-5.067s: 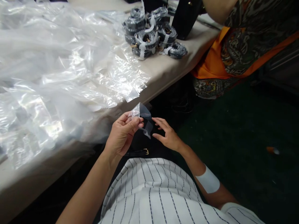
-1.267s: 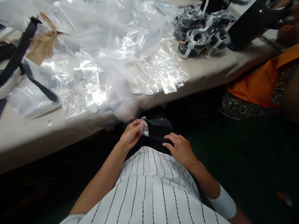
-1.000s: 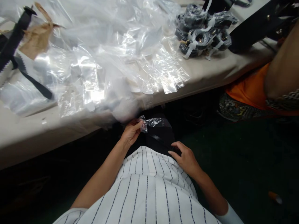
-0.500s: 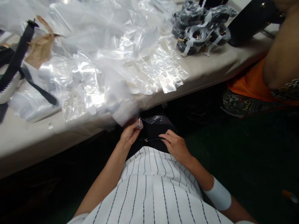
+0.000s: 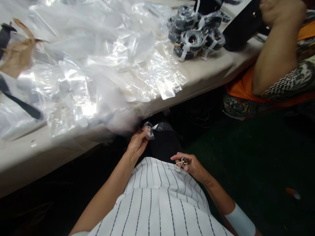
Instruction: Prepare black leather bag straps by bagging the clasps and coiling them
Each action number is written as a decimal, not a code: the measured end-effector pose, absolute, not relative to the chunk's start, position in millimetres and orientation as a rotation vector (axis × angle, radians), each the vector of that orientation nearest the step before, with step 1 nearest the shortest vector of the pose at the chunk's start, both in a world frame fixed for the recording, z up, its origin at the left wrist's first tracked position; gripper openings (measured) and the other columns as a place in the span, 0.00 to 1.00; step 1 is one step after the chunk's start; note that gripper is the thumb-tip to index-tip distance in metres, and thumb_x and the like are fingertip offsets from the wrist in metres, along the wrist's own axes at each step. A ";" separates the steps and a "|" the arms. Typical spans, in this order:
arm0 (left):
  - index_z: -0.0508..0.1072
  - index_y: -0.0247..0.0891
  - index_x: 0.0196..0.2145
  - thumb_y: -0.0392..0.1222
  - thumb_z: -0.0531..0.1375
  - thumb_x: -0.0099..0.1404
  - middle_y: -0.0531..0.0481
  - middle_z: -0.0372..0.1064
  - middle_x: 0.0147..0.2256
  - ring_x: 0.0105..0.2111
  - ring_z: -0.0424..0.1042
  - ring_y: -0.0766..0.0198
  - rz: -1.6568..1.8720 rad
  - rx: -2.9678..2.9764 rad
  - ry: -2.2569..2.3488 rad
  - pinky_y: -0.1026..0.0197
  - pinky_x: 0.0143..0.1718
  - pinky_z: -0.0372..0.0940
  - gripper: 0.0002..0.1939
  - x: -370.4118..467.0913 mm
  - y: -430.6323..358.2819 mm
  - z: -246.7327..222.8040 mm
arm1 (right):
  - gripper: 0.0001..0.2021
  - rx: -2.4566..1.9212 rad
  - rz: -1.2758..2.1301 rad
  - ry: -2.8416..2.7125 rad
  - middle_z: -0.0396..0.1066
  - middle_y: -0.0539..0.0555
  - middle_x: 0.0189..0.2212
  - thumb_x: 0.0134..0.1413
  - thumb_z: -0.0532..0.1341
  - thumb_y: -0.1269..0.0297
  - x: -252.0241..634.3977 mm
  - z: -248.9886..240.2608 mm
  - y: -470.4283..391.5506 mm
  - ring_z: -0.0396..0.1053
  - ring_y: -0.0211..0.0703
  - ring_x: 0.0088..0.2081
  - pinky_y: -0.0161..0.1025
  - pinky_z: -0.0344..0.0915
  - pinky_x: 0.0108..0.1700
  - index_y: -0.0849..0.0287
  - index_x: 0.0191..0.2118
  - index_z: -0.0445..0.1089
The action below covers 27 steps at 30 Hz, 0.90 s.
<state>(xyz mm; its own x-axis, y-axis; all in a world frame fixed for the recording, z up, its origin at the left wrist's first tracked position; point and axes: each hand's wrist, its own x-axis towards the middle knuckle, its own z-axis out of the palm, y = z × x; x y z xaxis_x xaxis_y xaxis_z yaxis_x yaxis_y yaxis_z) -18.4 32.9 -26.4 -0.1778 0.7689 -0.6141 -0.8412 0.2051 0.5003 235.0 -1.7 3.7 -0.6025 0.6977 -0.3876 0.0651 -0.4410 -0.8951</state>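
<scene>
My left hand (image 5: 138, 141) pinches a small crumpled piece of clear plastic (image 5: 149, 130) over my dark-clothed lap, just below the table edge. A thin clear strip stretches from it to the right. On the right, my right hand (image 5: 190, 165) has its fingers curled round a small gold-coloured metal clasp (image 5: 181, 163) with a black end. The two hands are apart, both close to the striped white garment. Any further part of the clasp piece inside my palm is hidden.
Clear plastic bags (image 5: 98, 72) cover much of the cloth-covered table (image 5: 206, 70). Black coiled straps in plastic (image 5: 192, 41) lie at the back. Brown paper (image 5: 21, 54) and a black strap (image 5: 22, 105) are at left. A person's arm (image 5: 275, 55) holds a black item at right.
My right hand has moved down and away from my left, turning so the gold clasp shows. The plastic in my left hand has spread a little. The view has shifted right.
</scene>
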 end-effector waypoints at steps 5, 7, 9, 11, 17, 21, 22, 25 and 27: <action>0.75 0.33 0.28 0.33 0.73 0.48 0.54 0.73 0.26 0.25 0.71 0.72 1.404 -0.021 0.966 0.70 0.29 0.69 0.12 -4.9 45.0 -10.3 | 0.33 -0.980 2.202 -1.198 0.58 0.51 0.29 0.43 0.60 0.29 233.1 6.7 1.8 0.52 0.39 0.28 0.39 0.51 0.32 0.59 0.33 0.77; 0.75 0.33 0.28 0.34 0.74 0.47 0.54 0.73 0.26 0.25 0.71 0.72 1.386 0.005 0.954 0.70 0.30 0.69 0.13 3.6 50.0 -5.9 | 0.26 -0.995 2.171 -1.132 0.57 0.50 0.26 0.50 0.62 0.36 232.1 4.1 -0.2 0.52 0.38 0.27 0.39 0.52 0.32 0.59 0.29 0.74; 0.75 0.32 0.28 0.34 0.74 0.46 0.53 0.73 0.26 0.26 0.71 0.72 1.366 0.032 0.947 0.70 0.30 0.68 0.14 12.8 55.1 -2.8 | 0.19 -1.050 2.081 -1.121 0.59 0.50 0.26 0.52 0.65 0.45 229.4 2.6 -3.4 0.54 0.37 0.27 0.38 0.53 0.32 0.59 0.28 0.73; 0.74 0.32 0.28 0.34 0.75 0.45 0.53 0.74 0.27 0.26 0.71 0.72 1.351 0.060 0.943 0.70 0.29 0.68 0.15 22.2 60.8 -0.8 | 0.16 -1.166 1.955 -1.146 0.62 0.50 0.25 0.54 0.65 0.49 224.0 3.4 -6.9 0.56 0.36 0.26 0.36 0.54 0.30 0.60 0.30 0.75; 0.72 0.33 0.27 0.34 0.75 0.44 0.53 0.74 0.27 0.27 0.72 0.71 1.331 0.114 0.924 0.69 0.31 0.68 0.16 45.3 76.6 -0.3 | 0.13 -1.360 1.558 -1.112 0.69 0.50 0.22 0.55 0.65 0.54 204.9 14.4 -7.9 0.63 0.34 0.21 0.33 0.59 0.24 0.60 0.35 0.76; 0.72 0.32 0.27 0.34 0.75 0.46 0.52 0.74 0.27 0.27 0.72 0.71 1.312 0.130 0.919 0.69 0.31 0.68 0.15 51.4 77.8 0.5 | 0.09 -1.310 1.430 -1.143 0.70 0.49 0.24 0.56 0.65 0.60 202.8 18.4 -2.8 0.66 0.33 0.22 0.32 0.63 0.26 0.58 0.38 0.78; 0.72 0.32 0.27 0.34 0.74 0.46 0.52 0.74 0.27 0.27 0.72 0.71 1.309 0.130 0.921 0.69 0.31 0.68 0.15 52.0 77.1 1.0 | 0.08 -1.311 1.419 -1.148 0.70 0.49 0.24 0.56 0.65 0.60 202.8 18.6 -1.6 0.66 0.33 0.22 0.32 0.63 0.26 0.57 0.39 0.78; 0.73 0.32 0.27 0.34 0.74 0.46 0.52 0.74 0.27 0.26 0.71 0.71 1.295 0.128 0.923 0.68 0.30 0.68 0.15 53.3 74.1 2.3 | 0.09 -1.316 1.399 -1.161 0.71 0.48 0.24 0.56 0.66 0.61 201.4 17.8 1.9 0.65 0.32 0.22 0.33 0.64 0.27 0.56 0.42 0.78; 0.73 0.32 0.28 0.35 0.74 0.47 0.52 0.73 0.27 0.26 0.71 0.71 1.274 0.127 0.921 0.68 0.28 0.67 0.14 54.2 72.3 2.5 | 0.11 -1.321 1.397 -1.157 0.71 0.49 0.25 0.56 0.66 0.61 199.3 16.3 4.4 0.65 0.32 0.22 0.33 0.64 0.27 0.56 0.44 0.78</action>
<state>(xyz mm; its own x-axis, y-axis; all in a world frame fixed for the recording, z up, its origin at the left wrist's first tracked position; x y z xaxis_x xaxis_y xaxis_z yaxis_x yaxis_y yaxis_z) 54.2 72.3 2.5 0.0000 0.8551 -0.5184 -0.7607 0.3365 0.5550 199.3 4.4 16.3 -0.0611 0.9795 -0.1918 0.0061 -0.1918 -0.9814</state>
